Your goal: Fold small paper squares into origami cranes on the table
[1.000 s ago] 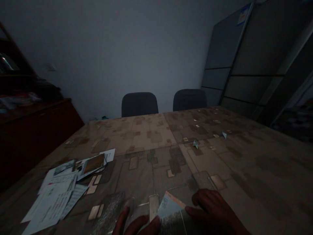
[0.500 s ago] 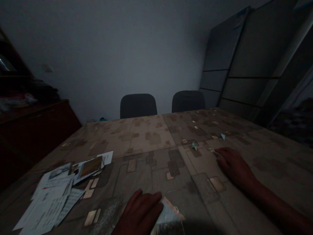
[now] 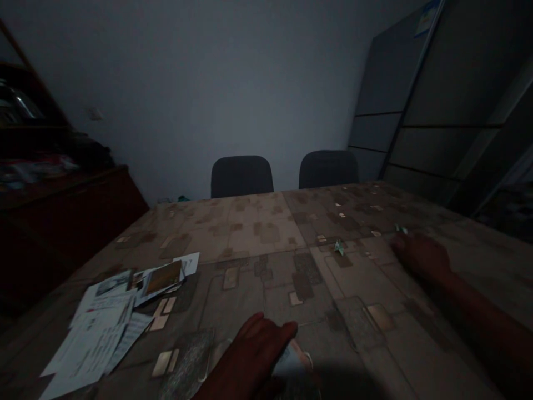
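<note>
At the bottom of the head view, my left hand [image 3: 260,350] is closed over a pale bluish thing with a pinkish edge [image 3: 290,361]. A thin light loop shows at its side; its lower part is dark and partly hidden, so its kind is unclear. My right hand [image 3: 420,255] is stretched out over the far right of the table, blurred, with curled fingers. A small greenish folded paper [image 3: 400,228] is right at its fingertips. A second folded paper piece [image 3: 339,248], pointed and star-like, stands on the table to the left of that hand.
Papers and cards [image 3: 102,319] lie in a loose pile on the left of the patterned tablecloth [image 3: 233,289]. Two dark chairs [image 3: 241,176] stand beyond the far edge. A reddish cabinet [image 3: 83,205] is at the left, and a tall grey cabinet [image 3: 378,83] at the right.
My right hand has moved farther away and to the right, and the small folded paper has shifted right with it. My left hand has tipped a little over the pale thing. The view has turned slightly left.
</note>
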